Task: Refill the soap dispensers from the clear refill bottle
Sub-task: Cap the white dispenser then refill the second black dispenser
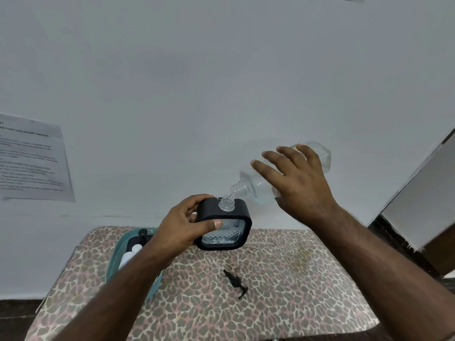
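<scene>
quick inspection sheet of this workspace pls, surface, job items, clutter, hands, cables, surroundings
surface: table with leopard-print cover, against the wall.
job's things: black-framed soap dispenser held above the table, neck open; clear refill bottle tilted, liquid running into the neck; black pump head lying on the cover.
clutter: teal tub at table's left, holding a black item and something white; contents partly hidden by the arm.
grippers: left hand grips the dispenser; right hand grips the refill bottle.
cables: nothing seen.
surroundings: white wall; printed sheet stuck on it at left, text unreadable; dark door frame at right.
</scene>
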`<state>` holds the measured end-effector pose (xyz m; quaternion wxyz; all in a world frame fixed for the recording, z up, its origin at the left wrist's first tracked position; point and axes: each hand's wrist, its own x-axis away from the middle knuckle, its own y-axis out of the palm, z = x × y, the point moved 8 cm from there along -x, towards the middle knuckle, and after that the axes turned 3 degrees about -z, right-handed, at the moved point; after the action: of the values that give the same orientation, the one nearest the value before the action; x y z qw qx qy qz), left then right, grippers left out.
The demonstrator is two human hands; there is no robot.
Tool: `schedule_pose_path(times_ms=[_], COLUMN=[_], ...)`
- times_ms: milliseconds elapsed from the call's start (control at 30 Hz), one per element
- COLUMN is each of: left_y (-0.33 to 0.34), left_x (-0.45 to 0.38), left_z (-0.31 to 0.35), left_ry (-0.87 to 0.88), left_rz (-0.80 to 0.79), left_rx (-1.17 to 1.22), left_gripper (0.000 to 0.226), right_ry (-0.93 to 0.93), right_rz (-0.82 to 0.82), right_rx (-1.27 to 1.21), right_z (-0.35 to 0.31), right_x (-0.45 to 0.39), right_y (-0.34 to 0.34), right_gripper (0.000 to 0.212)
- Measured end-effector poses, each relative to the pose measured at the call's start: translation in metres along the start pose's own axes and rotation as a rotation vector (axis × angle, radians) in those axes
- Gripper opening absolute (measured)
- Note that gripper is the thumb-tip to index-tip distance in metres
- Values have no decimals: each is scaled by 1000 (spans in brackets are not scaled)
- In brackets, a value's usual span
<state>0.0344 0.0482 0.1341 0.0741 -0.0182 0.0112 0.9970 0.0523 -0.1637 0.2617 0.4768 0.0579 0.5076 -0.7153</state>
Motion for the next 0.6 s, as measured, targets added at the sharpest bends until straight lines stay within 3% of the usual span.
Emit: schedule_pose_path(times_ms=[600], left_y=[0], left_x=[-1], left_z=[-2], left_ry=[1], left_rz=[5], left_rx=[7], left_gripper=[49], right_ry=[-46], right_rz=[39], right_rx=[60], right_z=[-2], right_x=[-3], right_y=[0], right_gripper=[66])
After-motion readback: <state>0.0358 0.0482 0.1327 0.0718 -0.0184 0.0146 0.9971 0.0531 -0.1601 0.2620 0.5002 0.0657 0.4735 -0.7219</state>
